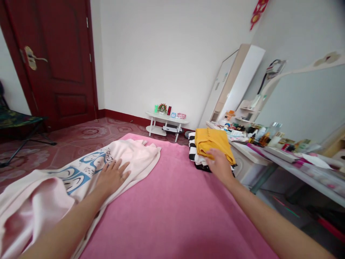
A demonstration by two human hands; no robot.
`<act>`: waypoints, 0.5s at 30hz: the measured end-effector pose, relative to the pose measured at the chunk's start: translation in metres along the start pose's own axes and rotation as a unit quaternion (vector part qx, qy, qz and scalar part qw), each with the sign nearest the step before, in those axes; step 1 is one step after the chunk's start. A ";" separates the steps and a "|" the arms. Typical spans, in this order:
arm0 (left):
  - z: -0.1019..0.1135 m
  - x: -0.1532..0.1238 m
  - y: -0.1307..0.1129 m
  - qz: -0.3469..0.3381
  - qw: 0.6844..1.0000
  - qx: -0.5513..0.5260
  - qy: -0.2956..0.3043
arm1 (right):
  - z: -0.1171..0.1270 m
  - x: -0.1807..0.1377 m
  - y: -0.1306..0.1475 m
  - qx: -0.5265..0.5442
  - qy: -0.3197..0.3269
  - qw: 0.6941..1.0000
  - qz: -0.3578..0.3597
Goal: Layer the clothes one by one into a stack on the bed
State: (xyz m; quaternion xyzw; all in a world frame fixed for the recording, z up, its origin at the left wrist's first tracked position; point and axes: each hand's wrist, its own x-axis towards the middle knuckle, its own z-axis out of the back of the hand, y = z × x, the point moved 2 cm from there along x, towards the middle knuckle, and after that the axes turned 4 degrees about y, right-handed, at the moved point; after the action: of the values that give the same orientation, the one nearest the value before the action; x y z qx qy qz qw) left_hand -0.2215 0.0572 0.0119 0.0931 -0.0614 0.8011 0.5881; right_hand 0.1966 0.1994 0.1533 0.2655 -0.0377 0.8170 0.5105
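Note:
My left hand (112, 175) lies flat with fingers spread on a pale pink garment (81, 171) printed with blue and white faces, spread over the left side of the pink bed cover (172, 208). My right hand (219, 163) reaches to a stack of folded clothes at the bed's far right corner. Its fingers rest on the near edge of the folded yellow garment (212, 142) on top. Under that lies a black and white striped garment (192, 147). Whether the right fingers grip the yellow cloth is hidden.
A cluttered white dressing table (272, 153) with bottles and a large mirror stands right of the bed. A low white side table (165, 120) with small items sits by the far wall. A dark red door (54, 61) and a folding chair (18, 124) are at left.

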 end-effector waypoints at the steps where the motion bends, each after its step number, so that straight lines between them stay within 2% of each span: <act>1: 0.000 0.000 -0.001 0.001 1.000 -0.001 -0.002 | 0.010 0.019 -0.019 -0.017 -0.018 0.999 -0.038; 3: 0.001 -0.001 -0.001 0.003 1.000 -0.004 -0.009 | 0.022 0.045 -0.049 -0.037 -0.029 0.994 -0.103; 5: 0.001 -0.001 -0.001 0.005 1.000 -0.005 -0.014 | 0.023 0.055 -0.069 -0.035 -0.010 0.988 -0.147; 8: 0.001 0.000 -0.001 0.011 1.000 -0.014 -0.017 | 0.015 0.055 -0.077 -0.014 0.033 0.981 -0.188; 11: 0.000 0.000 0.000 0.013 0.999 -0.029 -0.020 | 0.012 0.058 -0.054 0.018 0.037 0.982 -0.184; 13: -0.001 0.000 0.001 0.011 0.999 -0.038 -0.027 | 0.017 0.062 -0.020 0.046 0.023 0.987 -0.155; 15: -0.001 0.000 0.002 0.006 0.998 -0.049 -0.043 | 0.025 0.060 0.028 0.088 0.017 0.990 -0.113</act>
State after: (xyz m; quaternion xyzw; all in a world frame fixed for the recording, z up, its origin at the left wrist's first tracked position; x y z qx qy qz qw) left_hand -0.2238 0.0569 0.0113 0.0986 -0.1266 0.7956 0.5841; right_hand 0.1628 0.2266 0.2085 0.2978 0.0730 0.7583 0.5752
